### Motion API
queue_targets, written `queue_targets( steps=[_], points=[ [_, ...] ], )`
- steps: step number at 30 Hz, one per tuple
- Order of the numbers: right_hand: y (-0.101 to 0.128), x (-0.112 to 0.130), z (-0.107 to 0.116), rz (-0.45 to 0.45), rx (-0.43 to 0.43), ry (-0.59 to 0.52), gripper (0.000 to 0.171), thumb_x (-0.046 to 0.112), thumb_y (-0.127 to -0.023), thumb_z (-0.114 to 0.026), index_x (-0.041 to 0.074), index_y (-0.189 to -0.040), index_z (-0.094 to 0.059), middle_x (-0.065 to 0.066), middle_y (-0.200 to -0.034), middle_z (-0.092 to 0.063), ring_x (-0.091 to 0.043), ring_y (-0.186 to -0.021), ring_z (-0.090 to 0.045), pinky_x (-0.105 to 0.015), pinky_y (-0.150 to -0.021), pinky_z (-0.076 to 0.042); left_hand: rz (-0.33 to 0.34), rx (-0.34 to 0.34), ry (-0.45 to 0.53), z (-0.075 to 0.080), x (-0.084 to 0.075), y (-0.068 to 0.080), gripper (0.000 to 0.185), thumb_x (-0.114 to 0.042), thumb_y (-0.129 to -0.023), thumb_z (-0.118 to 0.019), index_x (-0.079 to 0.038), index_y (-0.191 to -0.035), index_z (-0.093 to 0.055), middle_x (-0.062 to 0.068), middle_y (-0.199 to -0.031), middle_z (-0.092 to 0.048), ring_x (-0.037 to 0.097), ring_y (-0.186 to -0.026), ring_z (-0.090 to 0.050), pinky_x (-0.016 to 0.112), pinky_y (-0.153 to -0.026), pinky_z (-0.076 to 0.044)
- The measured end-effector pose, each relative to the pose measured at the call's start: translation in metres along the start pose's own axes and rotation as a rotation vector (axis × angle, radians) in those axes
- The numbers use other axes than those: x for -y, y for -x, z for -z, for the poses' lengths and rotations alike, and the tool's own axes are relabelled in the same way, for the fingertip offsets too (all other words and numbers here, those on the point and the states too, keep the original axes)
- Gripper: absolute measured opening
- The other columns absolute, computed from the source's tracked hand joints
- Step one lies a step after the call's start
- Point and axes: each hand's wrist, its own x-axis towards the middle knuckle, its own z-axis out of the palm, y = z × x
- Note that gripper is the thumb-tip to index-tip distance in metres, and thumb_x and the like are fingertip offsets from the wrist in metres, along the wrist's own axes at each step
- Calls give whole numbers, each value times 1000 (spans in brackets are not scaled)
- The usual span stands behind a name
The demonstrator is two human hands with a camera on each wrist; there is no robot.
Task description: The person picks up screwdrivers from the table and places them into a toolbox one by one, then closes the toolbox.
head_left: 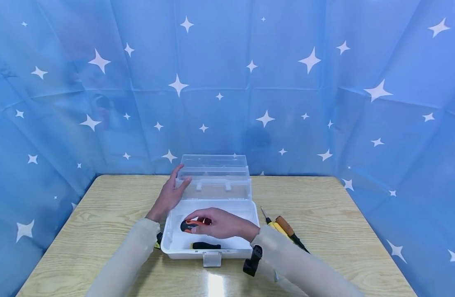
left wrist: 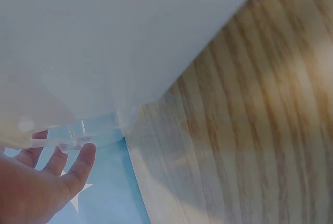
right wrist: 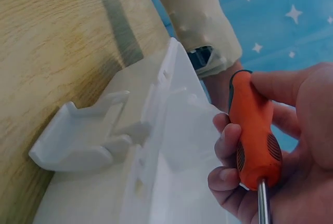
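The white box (head_left: 185,254) stands with its clear lid (head_left: 216,173) raised at its back, and a black screwdriver (head_left: 206,246) lies inside, along its front wall. The right hand (head_left: 220,222) grips an orange screwdriver (head_left: 190,225) by the handle, within the box's outline, fingers and thumb wrapped round it. The left hand (head_left: 170,194) is at the lid's left edge, fingers extended and loosely spread. Right of the box lie a yellow screwdriver (head_left: 277,227) and a brown-handled tool (head_left: 284,226), partly behind the sleeve. The box sits well apart from the table's (head_left: 120,214) side edges; a latch (head_left: 212,260) hangs at its front.
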Motion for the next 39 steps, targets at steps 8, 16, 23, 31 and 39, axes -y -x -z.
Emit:
queue_targets(
  steps=[8,16,23,31,39],
  points=[
    [-6,-8,-9,-14,28,13,36,25,-101,-59,16,-136,-60,8,-104,-65,-4,-65,-48,-18,-62,-41,14,5,22,0,-1,1,80,-72,-91,-47,-42,-157,-14,10,-164,-20,40,-146,-29,67,-109,-32],
    [-6,-14,-13,-46,39,22,36,25,-101,-59,18,-135,-61,11,-97,-63,-6,-65,-47,-19,-61,-39,-27,2,3,1,-2,1,77,-68,-94,-46,-38,-158,-14,11,-165,-18,40,-148,-23,68,-111,-26],
    [-7,-19,-14,-58,50,43,36,27,-101,-58,18,-136,-60,9,-94,-63,-6,-66,-47,-19,-63,-39,-26,-16,-1,0,0,-1,76,-70,-93,-46,-40,-156,-17,14,-163,-23,40,-143,-34,65,-108,-34],
    [-9,-25,-17,-91,50,80,36,29,-101,-59,19,-135,-60,8,-116,-64,-3,-81,-53,-19,-78,-45,-32,-12,-4,-1,1,0,77,-69,-93,-46,-39,-157,-16,14,-163,-21,40,-144,-31,66,-110,-32],
    [-12,-28,-18,-104,68,84,38,29,-101,-58,18,-137,-59,7,-116,-64,-2,-89,-55,-19,-85,-47,-34,-15,1,0,1,0,76,-69,-93,-46,-38,-157,-17,14,-163,-22,40,-145,-30,66,-110,-31]
  ],
)
